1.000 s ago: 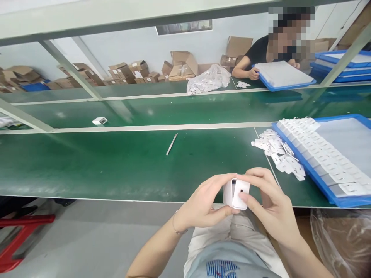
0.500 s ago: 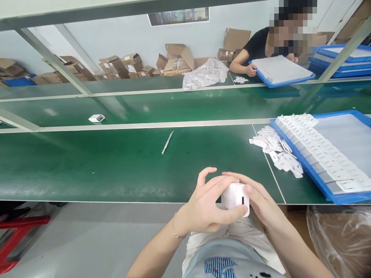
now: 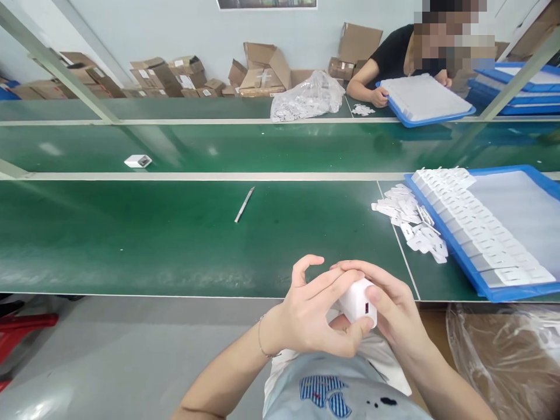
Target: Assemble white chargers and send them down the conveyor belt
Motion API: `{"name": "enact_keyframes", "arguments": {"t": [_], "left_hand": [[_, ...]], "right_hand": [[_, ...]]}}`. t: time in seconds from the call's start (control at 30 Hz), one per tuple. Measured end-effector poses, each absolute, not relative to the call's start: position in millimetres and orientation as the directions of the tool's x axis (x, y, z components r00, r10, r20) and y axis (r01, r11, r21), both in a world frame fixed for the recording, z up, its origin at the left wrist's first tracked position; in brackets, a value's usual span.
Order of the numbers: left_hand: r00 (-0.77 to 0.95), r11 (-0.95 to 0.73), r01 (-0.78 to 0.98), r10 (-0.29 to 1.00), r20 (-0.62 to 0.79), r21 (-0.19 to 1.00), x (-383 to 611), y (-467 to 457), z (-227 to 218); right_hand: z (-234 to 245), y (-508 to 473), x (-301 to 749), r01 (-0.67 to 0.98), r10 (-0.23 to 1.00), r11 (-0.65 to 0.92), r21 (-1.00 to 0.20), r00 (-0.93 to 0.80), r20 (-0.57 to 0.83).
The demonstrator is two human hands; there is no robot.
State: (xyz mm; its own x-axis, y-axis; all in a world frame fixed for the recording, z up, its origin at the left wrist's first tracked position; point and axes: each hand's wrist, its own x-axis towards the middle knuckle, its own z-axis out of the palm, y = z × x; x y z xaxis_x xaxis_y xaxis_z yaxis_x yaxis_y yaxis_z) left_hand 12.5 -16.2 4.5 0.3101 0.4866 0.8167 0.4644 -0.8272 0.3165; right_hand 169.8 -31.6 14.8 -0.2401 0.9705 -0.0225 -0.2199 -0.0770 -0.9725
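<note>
Between both hands, just off the bench's front edge, is a small white charger housing (image 3: 356, 298) with a dark slot in the face toward me. My left hand (image 3: 319, 309) grips it from the left, thumb at its lower edge and fingers over the top. Closed on its right side is my right hand (image 3: 394, 297), its thumb pressing near the slotted face. The fingertips behind the housing are hidden. To the right of my hands lies a pile of flat white plates (image 3: 411, 219), beside a blue tray (image 3: 487, 291) holding rows of white housings (image 3: 481, 227).
A slim craft knife (image 3: 244, 205) lies on the green bench (image 3: 131, 233). Behind the divider rests another white housing (image 3: 138, 161). Across the bench a co-worker (image 3: 367, 81) holds a tray (image 3: 426, 102), near a clear plastic bag (image 3: 308, 99) of white parts. Cardboard boxes (image 3: 262, 70) line the wall.
The view has tipped slightly down and shifted right. The housing has turned a little in my hands, and my right thumb has curled closer to its slotted face. Both hands still hold it.
</note>
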Motion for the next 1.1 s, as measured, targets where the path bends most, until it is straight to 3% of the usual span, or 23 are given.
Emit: {"name": "enact_keyframes", "arguments": {"t": [0.33, 0.7, 0.77, 0.9, 0.97, 1.0, 1.07, 1.1], "left_hand": [[0.135, -0.751, 0.534, 0.530, 0.837, 0.389, 22.0, -13.2, -14.8], [0.201, -0.770, 0.553, 0.493, 0.847, 0.317, 23.6, -18.4, -27.2], [0.197, -0.761, 0.565, 0.499, 0.844, 0.318, 30.1, -17.7, -27.8], [0.265, -0.789, 0.591, 0.388, 0.883, 0.169, 32.0, -16.6, -33.8], [0.343, -0.766, 0.630, 0.423, 0.839, 0.128, 16.7, -15.4, -43.9], [0.368, -0.720, 0.686, 0.472, 0.801, 0.108, 4.6, -14.0, -50.9], [0.353, -0.558, 0.829, 0.570, 0.742, 0.034, -24.6, -9.5, -67.5], [0.299, -0.462, 0.887, 0.602, 0.741, 0.017, -39.6, -6.8, -76.3]], "right_hand": [[8.3, -24.9, 167.6, -0.212, 0.918, -0.228, -0.950, -0.372, -0.138], [-6.2, -16.1, 171.9, -0.308, 0.910, -0.232, -0.923, -0.403, -0.094], [-14.2, -17.5, 171.5, -0.300, 0.919, -0.205, -0.932, -0.386, -0.078], [-9.1, -17.6, 205.1, -0.240, 0.977, -0.045, -0.970, -0.215, 0.007], [8.7, -11.0, 246.4, -0.119, 0.995, 0.095, -0.988, -0.030, 0.100], [20.2, -5.3, 272.0, 0.110, 0.974, 0.199, -0.974, 0.088, 0.209], [44.3, 11.8, 327.7, 0.579, 0.848, 0.276, -0.767, 0.229, 0.478], [55.1, 23.4, 355.1, 0.711, 0.830, 0.243, -0.660, 0.200, 0.520]]}}
